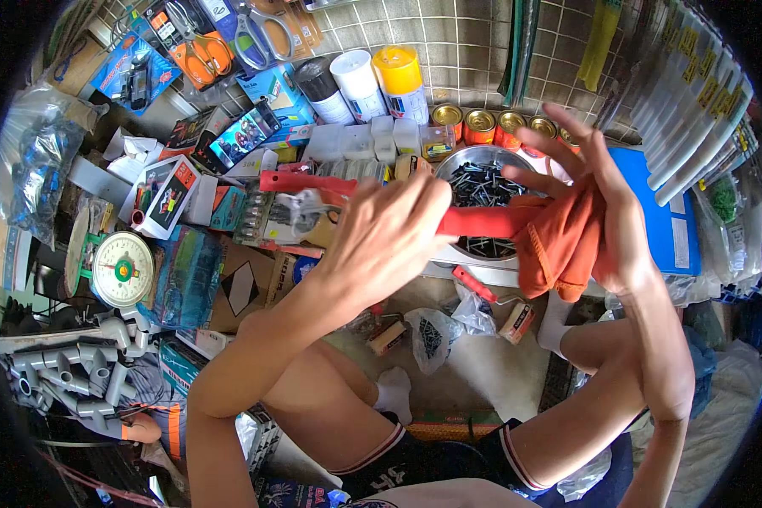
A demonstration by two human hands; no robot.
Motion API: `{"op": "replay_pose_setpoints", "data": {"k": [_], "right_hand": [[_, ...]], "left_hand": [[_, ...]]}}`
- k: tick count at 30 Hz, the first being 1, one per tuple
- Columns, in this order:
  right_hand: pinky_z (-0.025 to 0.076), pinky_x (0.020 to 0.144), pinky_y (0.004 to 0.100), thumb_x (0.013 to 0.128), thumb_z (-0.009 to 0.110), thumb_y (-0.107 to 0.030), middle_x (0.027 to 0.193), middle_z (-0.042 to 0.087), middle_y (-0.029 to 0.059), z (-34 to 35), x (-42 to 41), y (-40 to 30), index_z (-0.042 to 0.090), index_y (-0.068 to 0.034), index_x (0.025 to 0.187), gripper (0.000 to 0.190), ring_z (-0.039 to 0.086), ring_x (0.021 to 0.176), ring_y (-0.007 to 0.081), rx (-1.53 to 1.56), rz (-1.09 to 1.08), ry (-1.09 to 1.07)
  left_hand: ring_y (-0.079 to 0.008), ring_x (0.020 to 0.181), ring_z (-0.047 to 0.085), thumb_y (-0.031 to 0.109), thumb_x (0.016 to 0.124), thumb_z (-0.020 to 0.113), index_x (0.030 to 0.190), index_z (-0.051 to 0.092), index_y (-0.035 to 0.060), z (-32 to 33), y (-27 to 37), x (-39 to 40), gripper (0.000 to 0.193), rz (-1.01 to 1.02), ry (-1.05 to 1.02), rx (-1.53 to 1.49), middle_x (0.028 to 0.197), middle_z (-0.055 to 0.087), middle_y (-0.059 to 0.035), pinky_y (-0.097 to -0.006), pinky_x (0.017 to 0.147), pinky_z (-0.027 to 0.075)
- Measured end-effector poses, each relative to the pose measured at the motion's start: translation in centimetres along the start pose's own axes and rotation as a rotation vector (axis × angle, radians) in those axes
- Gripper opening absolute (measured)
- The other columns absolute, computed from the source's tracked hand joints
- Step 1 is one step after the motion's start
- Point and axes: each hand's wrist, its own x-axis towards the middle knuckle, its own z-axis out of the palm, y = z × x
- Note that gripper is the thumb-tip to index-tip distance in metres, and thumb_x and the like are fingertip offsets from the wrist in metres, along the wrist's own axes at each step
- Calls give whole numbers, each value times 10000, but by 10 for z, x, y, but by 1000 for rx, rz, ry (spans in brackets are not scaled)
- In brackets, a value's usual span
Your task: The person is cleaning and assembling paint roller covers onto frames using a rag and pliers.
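My left hand (387, 238) is closed around a red bar-shaped tool or handle (482, 221), whose full form I cannot make out. Its right end runs into an orange cloth (562, 244). That cloth lies bunched against the palm of my right hand (622, 222), which holds it while several fingers stick out apart. Behind and below the bar is a round metal bowl (446, 166) of dark screws (482, 181), partly covered by the bar and cloth. Another red length (308, 182) shows left of my left hand; whether the two join is hidden.
Spray cans (399, 82) and small orange tins (480, 127) line the back by a wire grid. A phone (244, 136) leans among boxes, left of centre. Further left are a dial scale (124, 269) and grey pipe fittings (70, 365). A bag of screws (432, 340) lies on the floor.
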Motion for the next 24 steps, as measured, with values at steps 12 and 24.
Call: {"op": "replay_pose_setpoints", "data": {"k": [12,24], "right_hand": [[539,908,392,1081,281,-485,1221,619,253,21,-15,7,276,-2,1514,649,678,995,274,-558,-375,-88],[561,843,338,1097,317,-400,1229,633,189,8,-10,11,386,-20,1465,533,695,919,218,-511,-167,13]], "left_hand": [[-364,827,691,233,853,765,1146,520,39,6,3,9,428,-147,-316,-377,912,684,-171,-450,706,522],[-403,767,637,224,823,781,993,538,14,24,15,1,363,43,-246,-387,843,613,-173,-451,658,499]]}}
